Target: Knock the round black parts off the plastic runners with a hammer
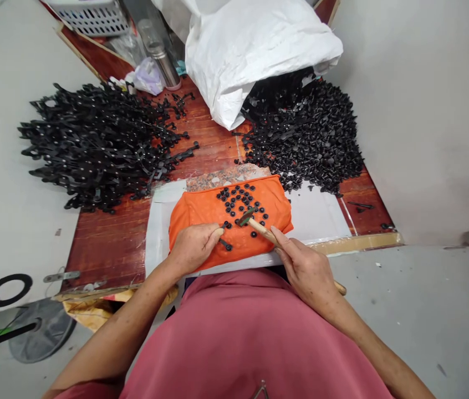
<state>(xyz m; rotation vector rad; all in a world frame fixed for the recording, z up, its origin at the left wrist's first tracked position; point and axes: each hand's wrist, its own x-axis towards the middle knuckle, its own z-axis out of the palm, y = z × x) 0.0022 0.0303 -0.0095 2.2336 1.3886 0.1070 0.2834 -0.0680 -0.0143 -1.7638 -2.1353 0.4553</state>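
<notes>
My right hand (306, 269) grips the wooden handle of a small hammer (248, 218), whose head rests over an orange padded block (201, 213). Several small black round caps (238, 200) lie scattered on the orange block. My left hand (193, 245) is curled on the block's near left, its fingers pinching a small black strip piece (225, 244) against the surface just left of the hammer head.
A heap of black strip parts (97, 144) lies on the wooden board (105, 238) at the left. A pile of black round caps (309, 133) spills from a white sack (251, 50) at the back right. A steel flask (163, 61) and a white basket (93, 16) stand behind.
</notes>
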